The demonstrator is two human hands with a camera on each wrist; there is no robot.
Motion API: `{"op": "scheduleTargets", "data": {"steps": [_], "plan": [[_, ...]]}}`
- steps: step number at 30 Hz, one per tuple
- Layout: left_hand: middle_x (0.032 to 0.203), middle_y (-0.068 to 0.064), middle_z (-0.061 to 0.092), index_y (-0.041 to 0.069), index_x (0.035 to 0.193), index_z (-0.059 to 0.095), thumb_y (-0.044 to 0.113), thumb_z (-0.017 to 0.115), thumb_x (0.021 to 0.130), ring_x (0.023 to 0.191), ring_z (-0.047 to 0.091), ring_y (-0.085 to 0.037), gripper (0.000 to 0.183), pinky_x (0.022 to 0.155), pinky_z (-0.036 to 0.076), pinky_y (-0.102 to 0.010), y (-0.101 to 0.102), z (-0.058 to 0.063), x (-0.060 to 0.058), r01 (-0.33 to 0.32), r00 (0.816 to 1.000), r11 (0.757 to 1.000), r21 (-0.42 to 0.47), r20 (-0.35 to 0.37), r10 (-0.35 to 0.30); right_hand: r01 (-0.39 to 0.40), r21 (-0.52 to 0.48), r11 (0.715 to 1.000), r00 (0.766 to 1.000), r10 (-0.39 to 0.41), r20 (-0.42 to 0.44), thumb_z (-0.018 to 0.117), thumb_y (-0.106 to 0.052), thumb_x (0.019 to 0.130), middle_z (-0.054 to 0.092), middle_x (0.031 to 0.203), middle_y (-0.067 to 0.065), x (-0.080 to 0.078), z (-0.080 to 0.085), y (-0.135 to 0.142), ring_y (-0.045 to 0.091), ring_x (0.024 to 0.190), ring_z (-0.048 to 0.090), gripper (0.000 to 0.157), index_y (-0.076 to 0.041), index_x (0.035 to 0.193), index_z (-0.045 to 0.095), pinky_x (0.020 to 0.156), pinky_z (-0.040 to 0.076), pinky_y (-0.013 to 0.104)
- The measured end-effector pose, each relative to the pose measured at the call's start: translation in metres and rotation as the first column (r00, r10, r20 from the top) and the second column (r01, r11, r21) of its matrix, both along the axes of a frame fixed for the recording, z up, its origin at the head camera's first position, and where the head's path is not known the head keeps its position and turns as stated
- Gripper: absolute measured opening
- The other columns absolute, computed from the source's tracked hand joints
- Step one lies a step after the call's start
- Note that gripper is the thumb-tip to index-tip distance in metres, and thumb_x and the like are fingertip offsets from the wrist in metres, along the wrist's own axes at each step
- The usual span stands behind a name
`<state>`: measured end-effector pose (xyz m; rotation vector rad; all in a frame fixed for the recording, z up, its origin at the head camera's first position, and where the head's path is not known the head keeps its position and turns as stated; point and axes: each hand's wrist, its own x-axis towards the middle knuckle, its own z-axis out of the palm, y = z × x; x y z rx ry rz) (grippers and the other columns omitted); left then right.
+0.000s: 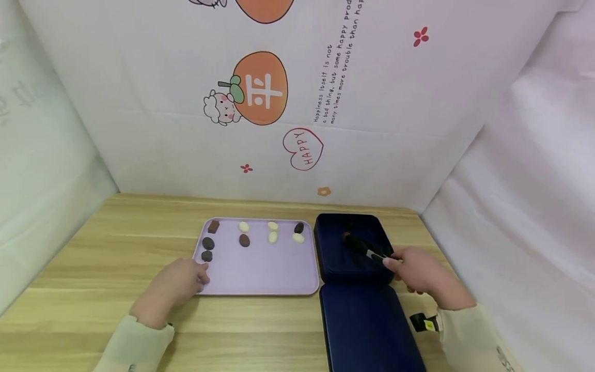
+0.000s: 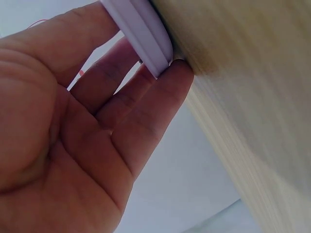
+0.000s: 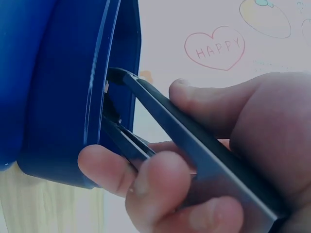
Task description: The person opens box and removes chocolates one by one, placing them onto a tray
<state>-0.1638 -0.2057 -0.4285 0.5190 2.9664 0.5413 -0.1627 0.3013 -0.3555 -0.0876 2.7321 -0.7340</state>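
My left hand [image 1: 178, 284] grips the near left corner of a lilac tray [image 1: 260, 268]. In the left wrist view, the thumb and fingers [image 2: 155, 107] pinch the tray's rim [image 2: 146, 39]. Several chocolate-like pieces, brown, dark and cream, lie in short columns on the tray; a dark round piece [image 1: 206, 256] is nearest this hand. My right hand [image 1: 418, 268] holds metal tongs [image 1: 373, 255] with black tips, angled down into a dark navy box [image 1: 325, 263]. A small brown piece [image 1: 346, 235] shows at the tips; whether they pinch it is unclear.
A navy lid [image 1: 367, 325] lies in front of the box, touching or nearly touching it. Box and tray stand side by side on a wooden table [image 1: 139, 227]. White printed cloth [image 1: 372, 155] rises behind, with more white cloth at both sides.
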Motion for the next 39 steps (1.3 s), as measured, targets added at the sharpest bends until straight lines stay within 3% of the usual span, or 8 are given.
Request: {"op": "scheduleTargets", "data": {"steps": [9, 15, 18, 24, 27, 30, 35, 39], "plan": [[0.121, -0.013, 0.068, 0.013, 0.086, 0.077, -0.001, 0.074, 0.079, 0.105, 0.063, -0.043, 0.016, 0.092, 0.049, -0.056, 0.002, 0.0, -0.001, -0.007, 1.0, 1.0, 0.025, -0.006, 0.007, -0.04, 0.087, 0.995, 0.997, 0.046, -0.069, 0.049, -0.027, 0.106, 0.048, 0.058, 0.004, 0.0, -0.001, 0.004, 0.017, 0.045, 0.043, 0.029, -0.003, 0.095, 0.059, 0.048, 0.041, 0.035], [0.12, -0.014, 0.069, 0.012, 0.085, 0.077, -0.002, 0.074, 0.079, 0.103, 0.064, -0.043, 0.016, 0.091, 0.049, -0.057, 0.005, 0.004, -0.003, -0.008, 1.0, 0.999, 0.032, -0.013, 0.009, 0.05, -0.09, 0.995, 0.998, -0.046, 0.051, 0.053, -0.031, 0.104, 0.061, 0.081, 0.011, 0.001, -0.003, 0.004, 0.019, 0.048, 0.047, 0.037, 0.0, 0.122, 0.061, 0.043, 0.041, 0.035], [0.118, -0.014, 0.069, 0.012, 0.085, 0.077, -0.001, 0.074, 0.079, 0.101, 0.065, -0.042, 0.015, 0.089, 0.05, -0.056, 0.005, 0.004, -0.005, -0.007, 1.0, 1.0, 0.026, -0.022, 0.008, 0.064, -0.118, 0.991, 0.996, -0.055, 0.076, 0.053, -0.031, 0.105, 0.06, 0.084, 0.012, 0.001, -0.004, 0.003, 0.02, 0.049, 0.047, 0.038, 0.001, 0.124, 0.06, 0.042, 0.04, 0.034], [0.115, -0.014, 0.071, 0.013, 0.084, 0.077, 0.0, 0.074, 0.079, 0.098, 0.065, -0.04, 0.015, 0.088, 0.051, -0.055, 0.005, 0.005, -0.008, -0.014, 1.0, 1.0, 0.01, -0.021, 0.014, -0.006, 0.048, 0.999, 1.0, 0.007, -0.014, 0.051, -0.034, 0.105, 0.057, 0.069, 0.01, -0.002, -0.005, 0.005, 0.022, 0.049, 0.051, 0.039, 0.004, 0.111, 0.061, 0.047, 0.046, 0.037], [0.117, -0.014, 0.07, 0.013, 0.084, 0.077, 0.0, 0.073, 0.079, 0.1, 0.065, -0.041, 0.015, 0.089, 0.05, -0.056, 0.005, 0.006, -0.007, -0.018, 1.0, 1.0, 0.006, -0.013, 0.018, -0.045, 0.149, 0.988, 0.996, 0.056, -0.071, 0.051, -0.039, 0.104, 0.067, 0.091, 0.021, -0.002, -0.003, 0.005, 0.035, 0.075, 0.065, 0.054, 0.011, 0.123, 0.058, 0.066, 0.055, 0.048], [0.119, -0.015, 0.069, 0.013, 0.085, 0.077, 0.0, 0.073, 0.08, 0.101, 0.064, -0.042, 0.015, 0.09, 0.05, -0.056, 0.005, 0.008, -0.006, -0.017, 1.0, 1.0, 0.002, -0.008, 0.017, -0.076, 0.256, 0.964, 0.984, 0.114, -0.135, 0.053, -0.044, 0.102, 0.066, 0.113, 0.026, 0.0, -0.001, 0.0, 0.043, 0.101, 0.063, 0.068, 0.017, 0.131, 0.052, 0.082, 0.053, 0.056], [0.118, -0.014, 0.07, 0.014, 0.085, 0.077, 0.001, 0.074, 0.08, 0.1, 0.065, -0.041, 0.015, 0.089, 0.051, -0.056, 0.003, 0.007, -0.001, -0.021, 1.0, 1.0, -0.002, -0.003, 0.021, -0.085, 0.379, 0.921, 0.976, 0.154, -0.156, 0.056, -0.047, 0.1, 0.069, 0.108, 0.021, 0.004, -0.004, -0.013, 0.039, 0.095, 0.066, 0.069, 0.014, 0.131, 0.054, 0.079, 0.054, 0.056], [0.106, -0.01, 0.073, 0.015, 0.084, 0.077, 0.002, 0.074, 0.08, 0.094, 0.067, -0.037, 0.014, 0.086, 0.052, -0.054, 0.003, 0.005, 0.001, -0.015, 1.0, 1.0, -0.002, -0.013, 0.014, -0.081, 0.418, 0.905, 0.979, 0.152, -0.139, 0.057, -0.045, 0.099, 0.069, 0.107, 0.023, 0.008, -0.006, -0.023, 0.037, 0.089, 0.068, 0.068, 0.014, 0.133, 0.053, 0.078, 0.055, 0.055]]}}
